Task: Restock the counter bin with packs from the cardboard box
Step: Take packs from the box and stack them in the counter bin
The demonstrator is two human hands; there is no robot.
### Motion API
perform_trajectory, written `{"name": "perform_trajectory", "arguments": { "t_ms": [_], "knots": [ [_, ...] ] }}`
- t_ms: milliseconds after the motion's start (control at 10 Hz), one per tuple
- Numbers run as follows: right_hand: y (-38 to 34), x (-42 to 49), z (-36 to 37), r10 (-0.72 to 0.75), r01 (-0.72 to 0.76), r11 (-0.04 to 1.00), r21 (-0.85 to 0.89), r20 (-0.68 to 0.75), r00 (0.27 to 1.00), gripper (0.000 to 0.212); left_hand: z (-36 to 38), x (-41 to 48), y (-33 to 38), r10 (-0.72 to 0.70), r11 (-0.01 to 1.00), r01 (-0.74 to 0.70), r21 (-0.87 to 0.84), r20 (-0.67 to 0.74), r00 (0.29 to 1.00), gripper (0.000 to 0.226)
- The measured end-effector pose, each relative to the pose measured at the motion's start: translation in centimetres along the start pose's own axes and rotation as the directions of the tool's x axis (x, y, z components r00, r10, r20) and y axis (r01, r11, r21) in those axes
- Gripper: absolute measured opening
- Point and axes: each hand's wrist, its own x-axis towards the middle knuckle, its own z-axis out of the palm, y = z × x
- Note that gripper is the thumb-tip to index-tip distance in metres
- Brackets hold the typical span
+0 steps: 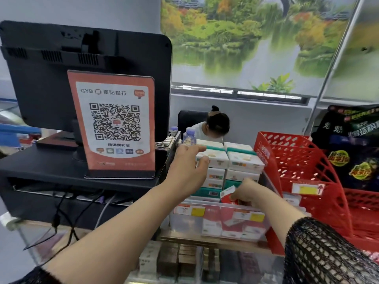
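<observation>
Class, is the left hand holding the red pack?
No, the right hand pinches the red pack; the left hand touches white packs.

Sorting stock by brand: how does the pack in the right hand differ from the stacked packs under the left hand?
The held pack is red and white; the stacked packs are white and teal. The held pack sits tilted over the clear bin, pinched by the right hand; the stacked packs lie flat in tiers, the left hand touching the top. Both are rectangular boxes.
</observation>
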Motion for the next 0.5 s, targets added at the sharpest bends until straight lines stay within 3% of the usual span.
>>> {"name": "perform_trajectory", "arguments": {
  "t_ms": [100,200,300,400,500],
  "knots": [
    [0.0,0.3,0.4,0.002,-0.002,0.995,-0.101,0.004,1.000,0.045,0.3,0.0,-0.1,-0.007,1.000,0.007,-0.013,-0.003,1.000,0.038],
    [-0.6,0.4,0.9,0.010,-0.011,0.938,-0.345,-0.004,1.000,0.048,0.3,-0.2,-0.3,-0.006,1.000,0.006,0.000,0.003,1.000,0.039],
    [-0.6,0.2,0.9,-0.014,-0.009,0.889,-0.458,-0.048,0.999,0.040,0.1,-0.1,-0.4,-0.009,1.000,0.009,0.004,0.006,1.000,0.040],
    [-0.6,1.3,1.1,-0.094,0.087,0.814,-0.574,0.017,0.995,0.036,0.0,-0.1,-0.5,-0.011,1.000,0.011,-0.017,0.006,1.000,0.039],
    [-1.4,1.2,1.4,-0.133,0.211,0.775,-0.596,0.172,0.976,0.023,0.0,0.0,-0.5,-0.012,1.000,0.013,-0.023,0.016,1.000,0.038]
  ]
}}
